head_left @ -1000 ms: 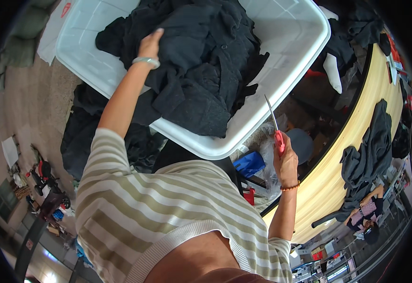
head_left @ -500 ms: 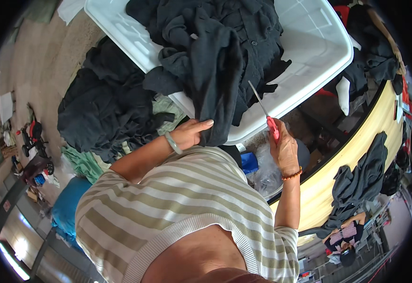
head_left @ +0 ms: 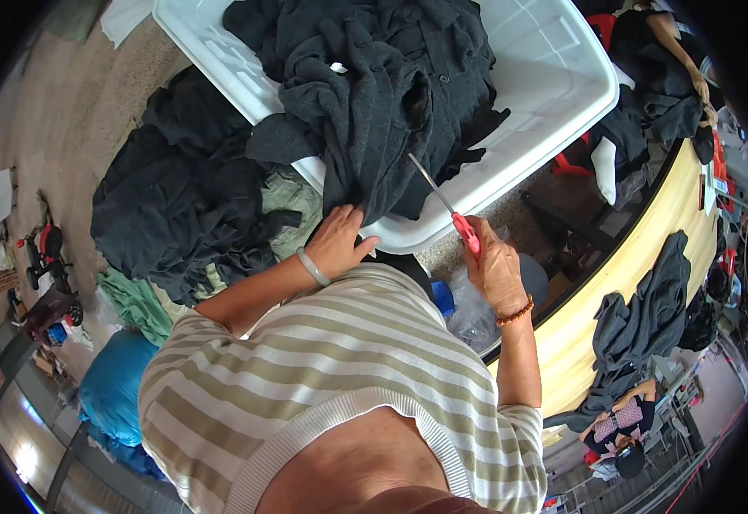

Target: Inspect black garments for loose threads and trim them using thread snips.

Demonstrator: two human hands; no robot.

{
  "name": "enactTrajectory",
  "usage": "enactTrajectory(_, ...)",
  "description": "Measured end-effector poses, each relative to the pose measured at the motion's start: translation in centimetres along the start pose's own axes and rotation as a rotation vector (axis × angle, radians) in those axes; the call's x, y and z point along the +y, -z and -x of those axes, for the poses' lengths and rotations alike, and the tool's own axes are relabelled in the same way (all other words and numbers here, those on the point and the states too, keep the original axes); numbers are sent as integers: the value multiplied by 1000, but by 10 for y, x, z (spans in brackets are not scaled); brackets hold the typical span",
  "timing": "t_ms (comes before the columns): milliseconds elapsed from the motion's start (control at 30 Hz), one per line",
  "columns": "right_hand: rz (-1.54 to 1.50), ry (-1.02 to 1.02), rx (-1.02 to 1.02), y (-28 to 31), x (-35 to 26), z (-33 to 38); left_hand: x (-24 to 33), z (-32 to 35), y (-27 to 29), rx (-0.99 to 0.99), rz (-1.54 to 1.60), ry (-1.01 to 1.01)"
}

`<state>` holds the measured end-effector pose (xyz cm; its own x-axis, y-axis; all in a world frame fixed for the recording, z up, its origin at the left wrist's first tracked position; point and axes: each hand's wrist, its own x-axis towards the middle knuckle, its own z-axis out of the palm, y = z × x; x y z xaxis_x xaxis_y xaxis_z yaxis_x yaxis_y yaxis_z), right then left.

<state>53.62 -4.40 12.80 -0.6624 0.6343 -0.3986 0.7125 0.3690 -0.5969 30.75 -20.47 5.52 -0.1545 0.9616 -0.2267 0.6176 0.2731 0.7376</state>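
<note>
My left hand (head_left: 336,246) rests at the near rim of the white plastic bin, its fingers lying against the lower end of a black garment (head_left: 374,128) and its thumb held apart. That garment has buttons and hangs partly over the bin's rim. In my right hand (head_left: 495,270) are red-handled scissors (head_left: 466,233), their narrow blades together and pointing up and left toward the cloth. The blade tips lie over the garment in this view; whether they touch it I cannot tell. The white bin (head_left: 554,128) holds more black cloth.
A big heap of black clothes (head_left: 177,188) lies left of the bin, with green cloth (head_left: 138,301) beneath. At right curves a wooden table (head_left: 562,360) bearing a dark garment (head_left: 643,300). Clear plastic bags (head_left: 474,313) lie below my right hand. Other people work at the right.
My left thumb has come off the garment, and the fingers have shifted up and left onto its lower end. My right hand has moved left with the scissors, nearer the cloth.
</note>
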Motion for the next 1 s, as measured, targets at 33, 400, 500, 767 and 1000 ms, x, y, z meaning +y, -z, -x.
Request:
enactTrajectory(33,3,3,3,0,-1,0,7,-2,5,199,-220,-151)
enactTrajectory(400,-7,-44,50,-3,-5,-7,-9,-166,49,66,-488,-34)
enactTrajectory(500,-20,-55,50,-1,-9,-11,-65,-186,19,-92,-463,56)
enactTrajectory(767,-18,-111,85,5,12,-3,23,-77,56,-526,83,-314)
enactTrajectory(1000,-7,-97,42,16,11,4,44,-45,50,-719,-256,13)
